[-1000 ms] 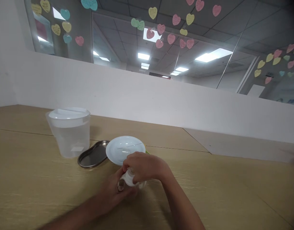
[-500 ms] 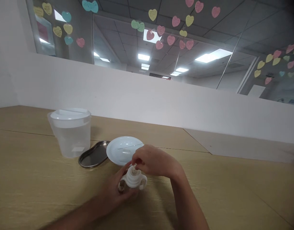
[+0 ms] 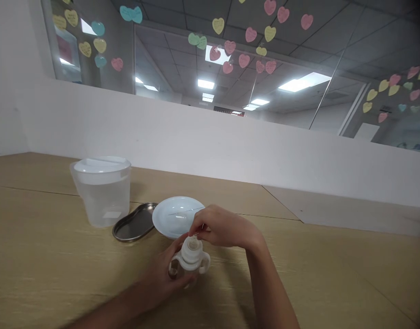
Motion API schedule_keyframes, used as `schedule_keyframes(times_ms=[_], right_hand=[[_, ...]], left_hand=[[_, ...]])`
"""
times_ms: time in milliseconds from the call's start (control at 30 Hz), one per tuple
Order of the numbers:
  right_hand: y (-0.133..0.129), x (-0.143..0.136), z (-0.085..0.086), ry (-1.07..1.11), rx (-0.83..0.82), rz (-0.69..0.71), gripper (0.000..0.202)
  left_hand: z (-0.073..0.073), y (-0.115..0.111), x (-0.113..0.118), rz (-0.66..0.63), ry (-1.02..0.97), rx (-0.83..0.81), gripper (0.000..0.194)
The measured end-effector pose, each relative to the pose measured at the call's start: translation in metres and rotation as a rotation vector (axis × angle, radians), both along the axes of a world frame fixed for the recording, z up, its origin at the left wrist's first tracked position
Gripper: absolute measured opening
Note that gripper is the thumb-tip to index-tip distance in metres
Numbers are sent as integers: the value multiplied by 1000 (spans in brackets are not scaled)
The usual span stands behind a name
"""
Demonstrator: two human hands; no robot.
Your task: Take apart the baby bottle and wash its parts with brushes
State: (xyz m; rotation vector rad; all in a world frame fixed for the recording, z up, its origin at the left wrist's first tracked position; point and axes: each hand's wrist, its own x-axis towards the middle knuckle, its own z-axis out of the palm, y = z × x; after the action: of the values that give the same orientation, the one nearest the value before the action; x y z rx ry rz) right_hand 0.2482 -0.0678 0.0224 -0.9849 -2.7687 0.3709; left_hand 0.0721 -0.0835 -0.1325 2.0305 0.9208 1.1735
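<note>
A baby bottle with a white collar and two pale side handles is in front of me, tilted slightly. My left hand wraps round its left side, fingers behind and thumb across the lower front. At the bottle's mouth my right hand is closed in a pinch on a small clear piece that looks like the nipple; the fingers hide part of it. Just behind the hands is a white bowl, its right edge covered by my right hand.
A lidded translucent pitcher stands on the wooden table at the left. Between it and the bowl lies a metal kidney-shaped tray. Beyond the table rises a low white wall, with heart-shaped notes on the glass above.
The bottle has tipped so that more of its collar shows. My right hand has risen slightly, and more of the clear piece is visible. My left hand keeps its hold.
</note>
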Motion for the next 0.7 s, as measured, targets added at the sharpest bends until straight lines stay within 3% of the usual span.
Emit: schedule_keyframes(times_ms=[167,333,500,600,700], right_hand=[[-4,6,7,86,46,-33,23],[-9,10,14,215,62,-119,17],[-13,16,20,351,76,-155,16],[-14,20,22,460,78,-183,15],[-13,22,21,584,79,-197,15]], left_hand=[[-2,-2,2,60,-42,-12,69],[-2,-1,1,24,-10,-42,68],[-13,0,1,115,-62,-11,77],[-17,5,-5,149,-13,113,80],[-2,14,-12,197,42,350,64]])
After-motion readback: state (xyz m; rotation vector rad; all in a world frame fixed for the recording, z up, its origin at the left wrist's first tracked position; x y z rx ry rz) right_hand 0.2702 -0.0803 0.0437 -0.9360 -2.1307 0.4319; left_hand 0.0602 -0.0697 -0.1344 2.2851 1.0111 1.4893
